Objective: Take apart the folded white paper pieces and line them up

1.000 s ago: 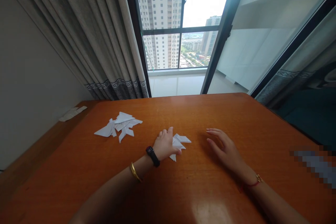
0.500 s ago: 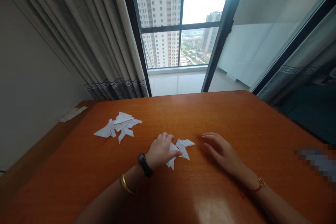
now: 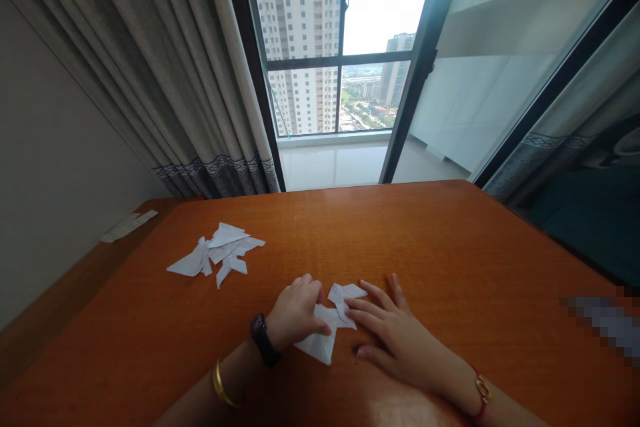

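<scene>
On the brown table lies a folded white paper (image 3: 320, 343), with angular points and creases, in front of me. My left hand (image 3: 296, 310), a black band on its wrist, is curled over the paper's left side; its thumb and fingers pinch the paper, and part of it is hidden underneath. My right hand (image 3: 395, 330) reaches in from the right with its fingers spread. Its fingertips rest at the right side of the smaller folded part (image 3: 344, 297), which has its own points.
A pile of several folded white paper pieces (image 3: 227, 250) lies at the left of the wooden table (image 3: 425, 233). More pale paper strips (image 3: 131, 225) are at its far left edge. Beyond the table stand a grey curtain (image 3: 200, 80) and a glass door.
My right hand has come left and down to the paper, its fingers spreading. The paper under my left hand has shifted towards me, and more of its lower part shows.
</scene>
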The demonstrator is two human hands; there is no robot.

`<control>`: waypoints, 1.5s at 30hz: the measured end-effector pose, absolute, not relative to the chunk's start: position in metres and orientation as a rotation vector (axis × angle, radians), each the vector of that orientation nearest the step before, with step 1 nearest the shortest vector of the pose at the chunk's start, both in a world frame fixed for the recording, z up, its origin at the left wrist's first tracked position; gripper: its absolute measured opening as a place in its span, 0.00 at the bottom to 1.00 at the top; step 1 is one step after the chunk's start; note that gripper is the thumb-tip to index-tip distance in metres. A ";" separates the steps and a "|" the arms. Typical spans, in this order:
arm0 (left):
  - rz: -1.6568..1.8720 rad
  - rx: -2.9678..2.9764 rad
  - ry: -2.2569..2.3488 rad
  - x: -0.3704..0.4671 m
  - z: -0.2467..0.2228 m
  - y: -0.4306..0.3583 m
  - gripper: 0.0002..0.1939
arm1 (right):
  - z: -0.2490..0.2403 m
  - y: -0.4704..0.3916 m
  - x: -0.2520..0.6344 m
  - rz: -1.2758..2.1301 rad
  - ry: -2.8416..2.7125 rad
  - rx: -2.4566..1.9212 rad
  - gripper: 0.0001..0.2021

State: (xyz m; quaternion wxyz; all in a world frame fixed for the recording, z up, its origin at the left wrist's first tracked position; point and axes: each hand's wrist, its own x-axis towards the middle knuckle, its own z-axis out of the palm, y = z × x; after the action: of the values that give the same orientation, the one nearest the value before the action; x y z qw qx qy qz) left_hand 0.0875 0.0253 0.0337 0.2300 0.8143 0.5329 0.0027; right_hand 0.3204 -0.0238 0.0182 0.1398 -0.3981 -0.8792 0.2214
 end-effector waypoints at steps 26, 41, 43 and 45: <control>0.078 2.330 1.325 0.128 0.033 0.040 0.29 | 0.013 -0.012 0.357 0.169 -2.214 -1.195 0.06; 0.735 1.732 1.539 0.022 0.044 0.060 0.20 | 0.011 -0.018 0.344 0.283 -2.253 -1.202 0.07; 0.883 1.591 1.780 -0.019 0.045 0.081 0.25 | 0.011 -0.018 0.344 0.310 -2.264 -1.219 0.07; 0.941 1.544 2.063 -0.055 0.044 0.097 0.27 | 0.010 -0.018 0.344 0.345 -2.281 -1.234 0.07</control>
State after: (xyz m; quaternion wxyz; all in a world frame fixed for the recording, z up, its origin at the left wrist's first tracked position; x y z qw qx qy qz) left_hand -0.0546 0.0969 0.0439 0.1978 0.5517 0.7373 0.3362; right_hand 0.3435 -0.0177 0.0103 0.2597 -0.4554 -0.8420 0.1274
